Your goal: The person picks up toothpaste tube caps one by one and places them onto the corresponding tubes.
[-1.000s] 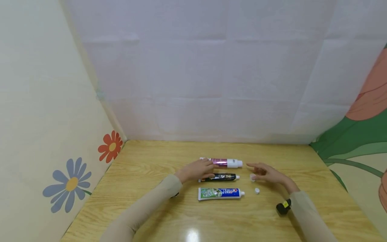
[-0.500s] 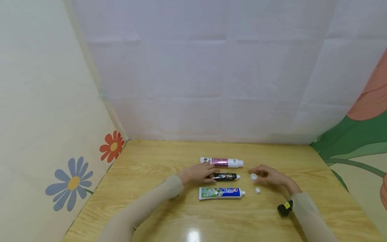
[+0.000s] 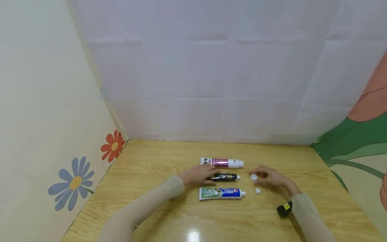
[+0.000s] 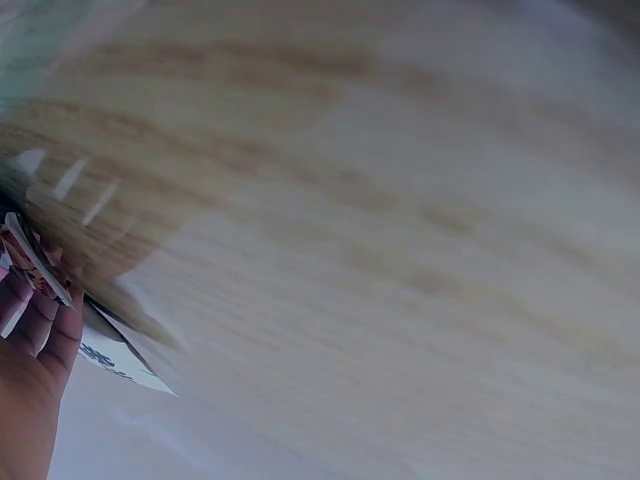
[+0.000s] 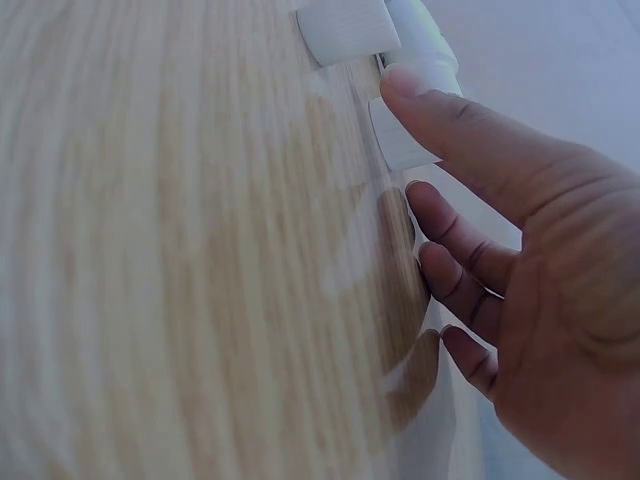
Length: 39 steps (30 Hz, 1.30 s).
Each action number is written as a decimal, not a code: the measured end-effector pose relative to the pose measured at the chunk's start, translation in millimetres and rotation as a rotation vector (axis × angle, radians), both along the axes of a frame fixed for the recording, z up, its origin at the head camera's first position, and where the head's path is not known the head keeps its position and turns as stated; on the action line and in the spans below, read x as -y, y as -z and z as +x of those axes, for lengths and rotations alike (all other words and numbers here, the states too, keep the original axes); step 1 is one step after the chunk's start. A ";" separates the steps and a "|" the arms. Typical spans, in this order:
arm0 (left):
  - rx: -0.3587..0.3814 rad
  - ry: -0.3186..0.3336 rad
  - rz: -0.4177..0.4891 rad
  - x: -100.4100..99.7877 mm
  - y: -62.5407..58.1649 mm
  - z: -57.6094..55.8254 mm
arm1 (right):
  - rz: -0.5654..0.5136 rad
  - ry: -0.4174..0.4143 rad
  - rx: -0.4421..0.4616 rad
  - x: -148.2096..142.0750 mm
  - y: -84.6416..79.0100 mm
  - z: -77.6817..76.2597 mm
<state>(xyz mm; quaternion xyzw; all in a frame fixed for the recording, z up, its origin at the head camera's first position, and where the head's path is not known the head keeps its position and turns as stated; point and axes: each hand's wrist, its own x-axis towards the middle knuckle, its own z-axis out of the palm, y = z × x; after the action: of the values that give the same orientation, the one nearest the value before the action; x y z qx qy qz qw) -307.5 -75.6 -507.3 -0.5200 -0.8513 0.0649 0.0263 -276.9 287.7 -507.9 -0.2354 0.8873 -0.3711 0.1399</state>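
In the head view, three toothpaste tubes lie parallel on the table, nozzles to the right. My left hand (image 3: pixel 199 174) holds the tail end of the middle one, a black toothpaste tube (image 3: pixel 225 177); the left wrist view shows fingers around this tube (image 4: pixel 38 268). Behind it lies the purple and white toothpaste tube (image 3: pixel 222 163), in front the green and blue toothpaste tube (image 3: pixel 220 193). My right hand (image 3: pixel 270 176) pinches a larger white cap (image 3: pixel 254 177); in the right wrist view the thumb lies against this cap (image 5: pixel 402 140). A smaller white cap (image 3: pixel 258 191) lies just in front.
The wood-grain table (image 3: pixel 151 154) meets a white cloth (image 3: pixel 187 117) hanging behind it. Flower-patterned panels stand on both sides. A black device with a yellow mark (image 3: pixel 284 209) sits at my right wrist.
My right hand's outstretched finger has bent in and come to the larger cap. My left hand has drawn slightly back from the purple tube and settled on the black one.
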 end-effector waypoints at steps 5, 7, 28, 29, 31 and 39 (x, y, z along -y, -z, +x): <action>0.010 0.006 0.011 -2.5 1.2 -0.3 | -0.006 -0.004 -0.006 -1.1 1.5 -0.9; 0.009 0.007 0.014 -3.4 1.9 -0.9 | -0.013 -0.013 -0.017 -1.2 2.0 -1.4; 0.061 -0.011 0.050 -7.5 6.4 -1.2 | 0.000 0.010 -0.052 0.7 2.0 -1.7; 0.072 -0.017 0.058 -7.5 6.1 -1.0 | -0.003 0.010 -0.055 0.6 2.6 -1.6; 0.089 -0.026 0.066 -7.8 5.2 -0.6 | -0.012 0.014 -0.056 0.3 3.2 -1.3; 0.094 -0.025 0.080 -9.2 4.3 0.0 | -0.026 0.018 -0.061 -0.9 3.8 -1.7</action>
<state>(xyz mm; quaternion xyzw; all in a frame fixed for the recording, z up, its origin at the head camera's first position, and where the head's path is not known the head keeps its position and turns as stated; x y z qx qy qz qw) -307.5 -66.4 -511.5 -0.5105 -0.8598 0.0067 0.0065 -278.6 288.6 -511.7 -0.2404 0.8884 -0.3765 0.1061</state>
